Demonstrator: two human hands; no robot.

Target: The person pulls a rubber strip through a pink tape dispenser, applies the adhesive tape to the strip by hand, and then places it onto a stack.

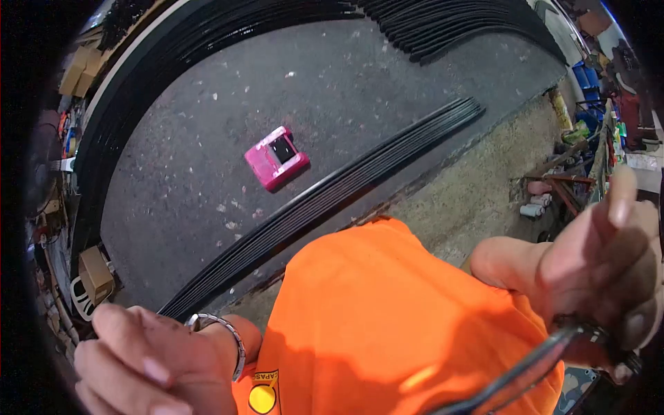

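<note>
My left hand [131, 363] is in the lower left, its fingers loosely curled and nothing visible in them. A metal-banded wristwatch [235, 342] circles that wrist. Beyond the hand, a bundle of long thin black strips [332, 200] lies diagonally across the dark tabletop [187, 159]; its near end passes behind the hand in this view. At the right edge, my right hand [598, 266] is raised, thumb pointing up and apart from the bent fingers, with no object showing. A dark bracelet [602, 339] sits on its wrist. A blurred dark strap-like thing [515, 377] crosses in front of my orange shirt [387, 311].
A pink device with a black panel [277, 158] rests mid-table. More black strips [463, 28] lie at the far edge, and others [104, 159] curve along the left. A cardboard box [95, 274] stands at left. Clutter and wooden bars [567, 183] are on the right.
</note>
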